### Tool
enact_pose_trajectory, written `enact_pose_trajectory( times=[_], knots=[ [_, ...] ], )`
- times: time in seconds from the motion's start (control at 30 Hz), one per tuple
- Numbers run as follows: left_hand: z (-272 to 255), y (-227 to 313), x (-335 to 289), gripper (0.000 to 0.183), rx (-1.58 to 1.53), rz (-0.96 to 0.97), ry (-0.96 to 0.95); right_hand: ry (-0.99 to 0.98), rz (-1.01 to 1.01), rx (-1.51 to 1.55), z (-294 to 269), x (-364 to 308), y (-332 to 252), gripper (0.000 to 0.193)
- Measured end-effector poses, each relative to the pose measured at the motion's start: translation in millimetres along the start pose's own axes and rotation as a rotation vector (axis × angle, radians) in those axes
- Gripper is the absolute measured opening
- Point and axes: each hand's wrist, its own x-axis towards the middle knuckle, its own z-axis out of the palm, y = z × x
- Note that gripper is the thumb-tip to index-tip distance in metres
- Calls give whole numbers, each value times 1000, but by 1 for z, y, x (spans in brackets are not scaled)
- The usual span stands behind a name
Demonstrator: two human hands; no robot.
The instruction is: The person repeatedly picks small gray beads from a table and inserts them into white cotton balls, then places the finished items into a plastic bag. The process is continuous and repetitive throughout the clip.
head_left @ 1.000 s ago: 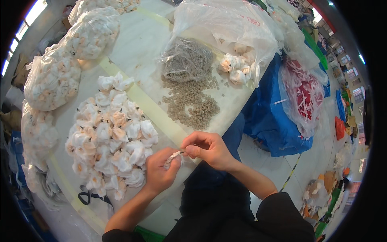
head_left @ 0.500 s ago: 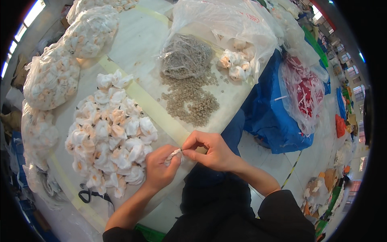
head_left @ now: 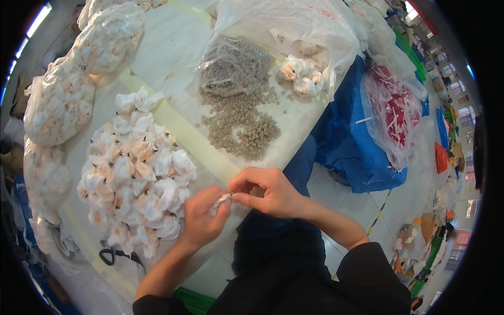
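Observation:
My left hand (head_left: 205,214) is closed round a small crumpled white fabric flower (head_left: 221,201), and most of it is hidden in the fingers. Against its tip, my right hand (head_left: 270,191) pinches with thumb and forefinger; whatever is between them is too small to make out. Just left of my hands lies a big heap of white fabric flowers (head_left: 137,176) with peach centres and dark tips. Beyond my hands, small grey ring-shaped pieces (head_left: 241,126) are scattered on the white table (head_left: 170,71), spilling from a clear plastic bag (head_left: 234,65) full of them.
Filled clear bags of flowers (head_left: 60,102) line the table's left side. Black-handled scissors (head_left: 109,255) lie near the left front. A large clear bag (head_left: 294,23) with flowers lies at the back. Right of the table stands a blue sack (head_left: 344,152) beside a bag of red pieces (head_left: 396,113).
The whole view has shifted slightly, so the table and its contents appear a little farther left. Both hands keep the same hold, fingertips meeting at the flower's tip.

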Motion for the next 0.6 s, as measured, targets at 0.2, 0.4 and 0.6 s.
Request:
enact_pose_trajectory(
  times=[0.2,0.4,0.6],
  knots=[
    [5,3,0,6,33,30,9,34,-135,-138,-2,-1,2,11],
    [6,3,0,6,39,61,-6,43,-147,-160,-2,-8,1,11],
    [7,2,0,8,37,36,-16,30,30,44,-4,-12,2,13]
  ],
)
